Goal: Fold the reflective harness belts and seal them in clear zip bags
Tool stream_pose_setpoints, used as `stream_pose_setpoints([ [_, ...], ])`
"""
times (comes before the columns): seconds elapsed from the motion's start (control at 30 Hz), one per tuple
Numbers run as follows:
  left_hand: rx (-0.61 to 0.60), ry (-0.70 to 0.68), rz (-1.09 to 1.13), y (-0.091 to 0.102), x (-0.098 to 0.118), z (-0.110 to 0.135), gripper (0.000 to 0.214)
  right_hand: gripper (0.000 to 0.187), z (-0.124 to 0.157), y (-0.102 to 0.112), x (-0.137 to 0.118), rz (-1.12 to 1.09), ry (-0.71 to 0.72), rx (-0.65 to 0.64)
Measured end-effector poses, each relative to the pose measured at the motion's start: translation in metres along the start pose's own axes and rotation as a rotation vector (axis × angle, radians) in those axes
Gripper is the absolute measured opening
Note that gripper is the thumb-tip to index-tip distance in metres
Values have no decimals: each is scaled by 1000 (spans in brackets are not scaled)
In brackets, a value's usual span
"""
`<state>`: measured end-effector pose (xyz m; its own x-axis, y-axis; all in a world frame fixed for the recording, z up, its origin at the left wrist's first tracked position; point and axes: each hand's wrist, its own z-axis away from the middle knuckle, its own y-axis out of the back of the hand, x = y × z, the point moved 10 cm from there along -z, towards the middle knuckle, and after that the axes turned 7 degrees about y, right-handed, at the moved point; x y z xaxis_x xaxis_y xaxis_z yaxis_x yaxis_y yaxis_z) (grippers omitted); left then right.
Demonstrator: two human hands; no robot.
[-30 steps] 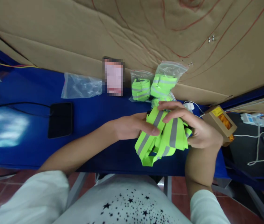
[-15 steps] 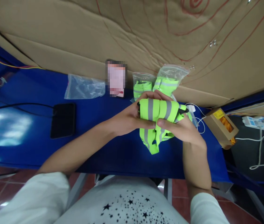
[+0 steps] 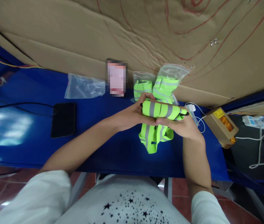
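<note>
Between my two hands is a neon-yellow reflective vest [image 3: 162, 110] of straps with silver stripes, its upper part folded into a flat bundle. My left hand [image 3: 139, 113] grips the bundle's left end, thumb along the near side. On the right end my right hand [image 3: 180, 124] is closed, its thumb tip close to the left one. Loose straps [image 3: 149, 140] dangle below the thumbs over the blue table. Black bits show at both ends of the bundle. Just behind my hands, clear zip bags [image 3: 166, 84] hold more folded neon vests.
An empty clear zip bag [image 3: 85, 87] lies at the back left, beside an upright phone [image 3: 116, 77] against the cardboard wall [image 3: 76, 40]. A black device [image 3: 63, 120] with a cable rests on the blue table [image 3: 94, 146]. Right are a cardboard box [image 3: 222, 127] and white cables [image 3: 259, 152].
The folded bundle has tipped and now looks thinner from above, slightly further right. My fingers have shifted around it, and the loose straps still hang down.
</note>
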<state>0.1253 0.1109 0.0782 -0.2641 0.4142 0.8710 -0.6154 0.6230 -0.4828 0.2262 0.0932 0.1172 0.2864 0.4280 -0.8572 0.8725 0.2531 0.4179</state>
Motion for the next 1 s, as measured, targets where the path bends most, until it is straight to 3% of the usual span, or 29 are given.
stream_pose_setpoints([
  [0.1, -102, 37, -60, -12, -4, -2, 75, 53, 11, 16, 3, -17, 33, 131],
  [0.17, -177, 76, -71, -24, -10, -2, 68, 55, 14, 22, 1, -1, 35, 159],
  [0.33, -265, 166, -3, -43, -33, 0, 31, 50, 2, 7, -30, 82, 135, -84],
  [0.4, -274, 201, 52, -44, -41, 1, 32, 46, -1, 3, -42, 127, 187, -160],
  [0.53, -338, 200, 178, -50, -41, 9, 51, 45, 1, 9, -58, 231, 262, -153],
  [0.6, -305, 172, 206, -47, -36, 11, 57, 44, 4, 8, -64, 270, 298, -160],
  [0.7, -186, 202, 243, -35, -32, 11, 46, 49, 5, 3, -65, 332, 272, -177],
  [0.8, -84, 213, 288, -24, -24, 9, 40, 71, 2, -4, -58, 345, 188, -189],
  [0.9, -36, 203, 260, -15, -16, 7, 67, 92, -3, -1, -45, 259, 135, -139],
  [1.0, 8, 102, 183, -7, -3, 7, 89, 87, -8, 10, -28, 76, 94, -30],
])
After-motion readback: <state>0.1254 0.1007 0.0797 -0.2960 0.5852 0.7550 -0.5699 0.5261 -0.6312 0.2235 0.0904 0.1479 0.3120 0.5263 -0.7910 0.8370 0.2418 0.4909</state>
